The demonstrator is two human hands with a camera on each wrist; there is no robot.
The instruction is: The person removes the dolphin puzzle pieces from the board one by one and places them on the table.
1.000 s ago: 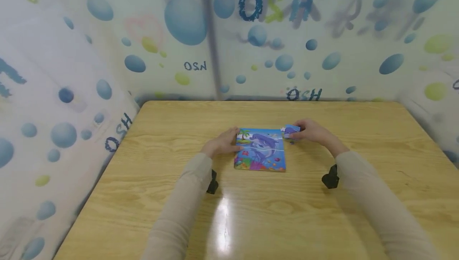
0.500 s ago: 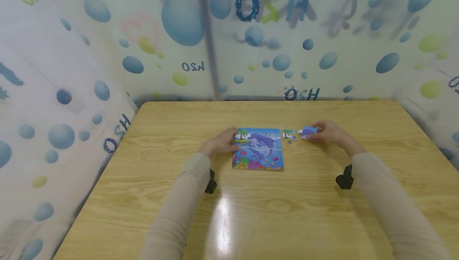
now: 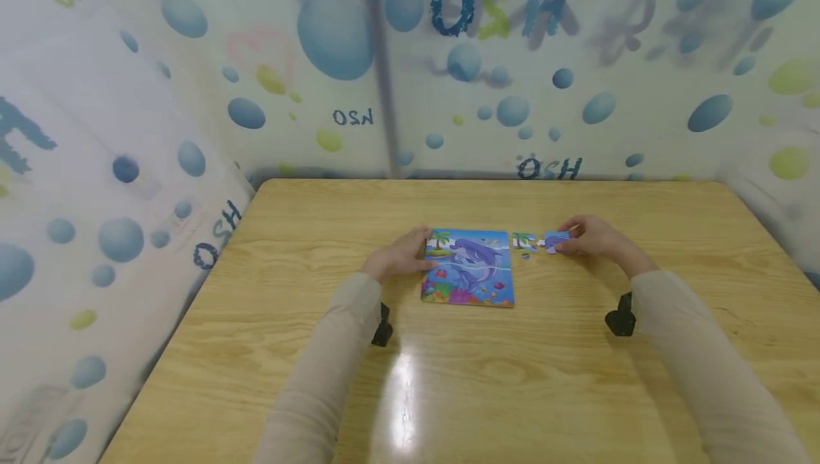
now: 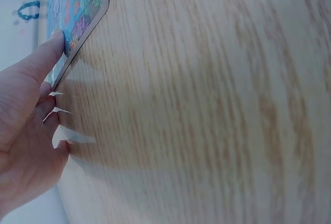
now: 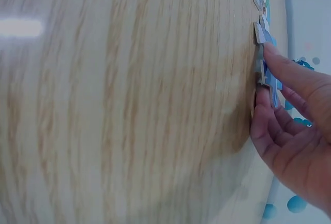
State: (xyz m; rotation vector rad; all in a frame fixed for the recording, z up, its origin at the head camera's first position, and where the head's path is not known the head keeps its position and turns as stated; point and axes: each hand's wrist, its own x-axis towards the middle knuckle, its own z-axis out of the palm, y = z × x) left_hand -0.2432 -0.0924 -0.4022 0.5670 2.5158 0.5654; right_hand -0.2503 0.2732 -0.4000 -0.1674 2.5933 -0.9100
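Wood-grain table point(image 3: 487, 378): left hand point(image 3: 398, 253) grips dolphin picture board point(image 3: 470, 282); right hand point(image 3: 592, 238) pinches dolphin jigsaw piece point(image 3: 556, 238). Joining appears underway; next move requires aligning with palm-tree piece point(image 3: 524, 241).

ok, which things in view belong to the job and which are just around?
Looks like the job:
dolphin picture board, left hand at its left edge
dolphin piece, pinched by the right hand
palm-tree piece, between board and dolphin piece

Just around:
wooden table
bubble-print backdrop
black wrist devices
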